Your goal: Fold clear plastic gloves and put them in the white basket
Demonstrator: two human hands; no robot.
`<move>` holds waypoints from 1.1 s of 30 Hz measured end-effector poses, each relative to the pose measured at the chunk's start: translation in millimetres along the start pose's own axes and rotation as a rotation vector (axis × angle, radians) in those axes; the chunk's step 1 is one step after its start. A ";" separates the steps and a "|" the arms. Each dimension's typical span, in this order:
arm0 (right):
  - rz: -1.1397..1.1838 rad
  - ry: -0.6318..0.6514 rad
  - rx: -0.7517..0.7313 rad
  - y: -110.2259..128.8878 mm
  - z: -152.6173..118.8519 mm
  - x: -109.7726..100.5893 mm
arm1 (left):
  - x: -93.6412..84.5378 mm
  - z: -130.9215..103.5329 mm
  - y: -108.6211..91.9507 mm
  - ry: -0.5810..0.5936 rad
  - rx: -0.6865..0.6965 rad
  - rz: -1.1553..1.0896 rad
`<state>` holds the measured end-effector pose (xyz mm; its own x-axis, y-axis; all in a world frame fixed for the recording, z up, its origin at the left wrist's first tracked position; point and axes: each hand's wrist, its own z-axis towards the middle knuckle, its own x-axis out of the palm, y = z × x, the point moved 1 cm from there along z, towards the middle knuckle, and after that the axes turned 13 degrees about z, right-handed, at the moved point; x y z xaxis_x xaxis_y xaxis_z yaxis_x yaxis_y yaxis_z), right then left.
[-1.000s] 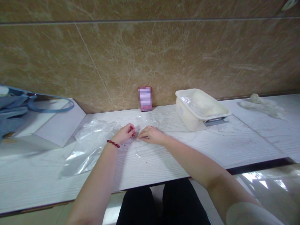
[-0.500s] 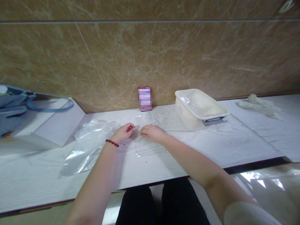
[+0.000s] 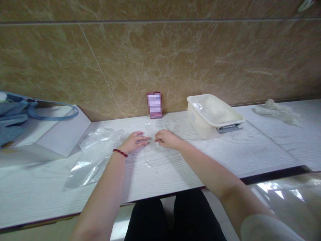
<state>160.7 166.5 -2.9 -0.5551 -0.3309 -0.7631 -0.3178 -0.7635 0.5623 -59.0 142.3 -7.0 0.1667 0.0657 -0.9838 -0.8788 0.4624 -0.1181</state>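
a transparent plastic film [image 3: 147, 162], perhaps a small flat bag, lies on the tabletop [image 3: 140, 189] midway between the far edge along the wall and the near edge at the person's legs; its outline is faint, showing mostly as glints. it should be very light, limp and rather slippery, likely to cling, crease or slide, so a light pinch at a rim or corner looks the better hold than pressing on its middle. the left hand [image 3: 135, 142], with a red beaded bracelet [image 3: 120, 153] at its wrist, has its fingers half stretched and slightly parted, tips pointing toward the other hand; whether anything thin sits between them cannot be told. the right hand [image 3: 167, 139] is curled palm down over the film, fingertips bent close together as in a loose pinch, with a pale speck at them too small to make out, so its hold cannot be told. the two hands are near each other but apart. just left of them lies a larger wrinkled plastic bag [image 3: 92, 157], flat and shiny. a phone-like item [image 3: 154, 105], its front blurred out, leans on the wall at the far edge. to the right, also near that edge, sits a cream plastic bin [image 3: 199, 124] with a gray latch [image 3: 229, 128], and farther toward the far right corner lies a crumpled translucent wrapping [image 3: 278, 113]. a white box [image 3: 62, 134] and a blue fabric bag [image 3: 12, 120] take up the left end.
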 end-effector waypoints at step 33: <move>-0.250 -0.248 0.987 -22.7 -23.5 -59.2 | -17.0 -2.5 -21.3 0.017 -0.043 0.054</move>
<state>218.9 190.4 22.0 -0.4938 -0.0179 -0.8694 -0.8693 0.0344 0.4930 -44.2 129.2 11.8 0.1111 0.0748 -0.9910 -0.9049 0.4198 -0.0698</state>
